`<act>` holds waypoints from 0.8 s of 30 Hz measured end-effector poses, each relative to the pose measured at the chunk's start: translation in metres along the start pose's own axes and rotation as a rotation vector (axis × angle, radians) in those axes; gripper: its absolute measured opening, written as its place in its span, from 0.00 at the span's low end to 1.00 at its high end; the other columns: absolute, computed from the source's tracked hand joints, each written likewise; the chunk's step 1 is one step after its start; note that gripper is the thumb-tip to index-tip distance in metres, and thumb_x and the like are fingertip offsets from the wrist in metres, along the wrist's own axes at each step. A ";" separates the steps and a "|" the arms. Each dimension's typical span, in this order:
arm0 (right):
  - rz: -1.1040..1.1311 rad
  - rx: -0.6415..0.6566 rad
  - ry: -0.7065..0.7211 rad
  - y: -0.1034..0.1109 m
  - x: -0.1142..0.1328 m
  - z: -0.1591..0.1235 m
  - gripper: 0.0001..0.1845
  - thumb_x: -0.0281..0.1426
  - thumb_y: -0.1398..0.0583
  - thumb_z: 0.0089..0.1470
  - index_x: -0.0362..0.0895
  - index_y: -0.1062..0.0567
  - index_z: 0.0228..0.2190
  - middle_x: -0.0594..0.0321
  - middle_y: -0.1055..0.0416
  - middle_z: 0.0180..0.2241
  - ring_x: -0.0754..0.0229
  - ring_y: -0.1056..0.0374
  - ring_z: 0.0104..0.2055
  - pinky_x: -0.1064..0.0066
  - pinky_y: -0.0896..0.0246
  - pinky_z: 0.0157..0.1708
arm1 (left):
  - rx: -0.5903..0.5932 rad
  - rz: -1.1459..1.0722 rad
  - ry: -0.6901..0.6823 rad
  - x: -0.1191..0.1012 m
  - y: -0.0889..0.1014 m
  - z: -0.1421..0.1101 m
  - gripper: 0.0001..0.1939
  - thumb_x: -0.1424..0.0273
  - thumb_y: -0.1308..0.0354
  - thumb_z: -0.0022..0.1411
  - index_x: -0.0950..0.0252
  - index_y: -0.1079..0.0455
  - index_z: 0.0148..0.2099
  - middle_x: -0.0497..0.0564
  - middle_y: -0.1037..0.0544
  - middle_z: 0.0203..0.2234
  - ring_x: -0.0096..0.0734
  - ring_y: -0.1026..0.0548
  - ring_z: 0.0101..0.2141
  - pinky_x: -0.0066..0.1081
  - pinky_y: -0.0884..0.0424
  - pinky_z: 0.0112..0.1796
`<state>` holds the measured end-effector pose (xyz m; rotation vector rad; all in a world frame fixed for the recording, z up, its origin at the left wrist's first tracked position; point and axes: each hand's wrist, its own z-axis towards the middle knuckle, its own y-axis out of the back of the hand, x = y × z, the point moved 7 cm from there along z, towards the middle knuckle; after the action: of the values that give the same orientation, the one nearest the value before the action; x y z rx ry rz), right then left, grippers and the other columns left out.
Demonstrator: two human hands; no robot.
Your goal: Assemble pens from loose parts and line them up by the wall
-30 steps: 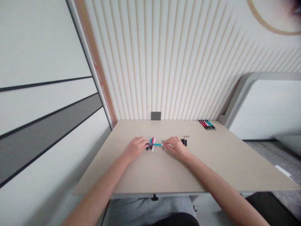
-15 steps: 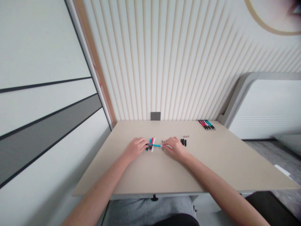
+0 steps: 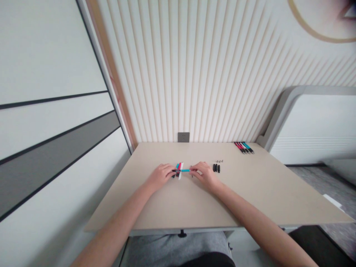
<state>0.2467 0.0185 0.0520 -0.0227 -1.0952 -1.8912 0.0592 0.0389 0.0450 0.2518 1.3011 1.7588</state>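
Observation:
A blue pen barrel (image 3: 185,170) with a black end lies level between my two hands. My left hand (image 3: 162,174) pinches its black end. At its other end, the fingertips of my right hand (image 3: 205,172) are closed on the blue barrel's tip. Beneath it, on the table, lie several more pen barrels in red (image 3: 179,165), white (image 3: 180,175) and blue. Small dark parts (image 3: 192,176) lie partly hidden by my right fingers. Just right of that hand sit three black grips (image 3: 216,168), with small metal tips (image 3: 219,161) behind them.
Several pens (image 3: 244,147) in red, white and blue lie in a row at the table's back right. The beige table (image 3: 178,207) meets a ribbed wall with a grey socket (image 3: 183,137). A white cabinet (image 3: 55,159) stands to the left.
My right fingers have shifted slightly left and now cover the barrel's pale tip. My left hand keeps its pinch on the black end.

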 end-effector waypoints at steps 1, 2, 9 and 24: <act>0.007 -0.022 -0.006 0.001 -0.001 0.000 0.13 0.39 0.43 0.59 0.46 0.25 0.40 0.59 0.25 0.32 0.58 0.32 0.35 0.64 0.42 0.40 | -0.015 -0.068 0.048 0.004 0.000 0.000 0.11 0.65 0.49 0.66 0.63 0.29 0.43 0.50 0.24 0.33 0.31 0.27 0.35 0.31 0.35 0.39; 0.009 -0.038 -0.011 0.002 -0.002 0.000 0.14 0.39 0.44 0.60 0.46 0.26 0.43 0.58 0.25 0.34 0.58 0.32 0.36 0.64 0.41 0.40 | -0.037 -0.141 0.106 0.009 0.000 -0.001 0.11 0.64 0.49 0.65 0.64 0.29 0.43 0.49 0.24 0.31 0.30 0.28 0.33 0.30 0.34 0.37; -0.137 0.098 0.075 -0.012 0.004 -0.003 0.15 0.35 0.49 0.63 0.46 0.26 0.45 0.55 0.27 0.42 0.56 0.34 0.44 0.63 0.41 0.43 | -0.190 -0.695 0.394 0.033 0.000 -0.005 0.18 0.57 0.46 0.61 0.68 0.31 0.44 0.52 0.23 0.33 0.26 0.30 0.28 0.28 0.33 0.31; -0.253 0.319 0.295 -0.035 0.027 -0.006 0.14 0.33 0.49 0.63 0.48 0.26 0.45 0.57 0.29 0.49 0.57 0.37 0.52 0.62 0.44 0.50 | -0.042 0.101 0.129 0.016 0.000 -0.002 0.10 0.64 0.50 0.66 0.61 0.30 0.44 0.50 0.25 0.36 0.33 0.28 0.38 0.32 0.35 0.42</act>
<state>0.2084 0.0019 0.0360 0.5813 -1.2211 -1.8406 0.0493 0.0498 0.0392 0.1849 1.3618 1.9122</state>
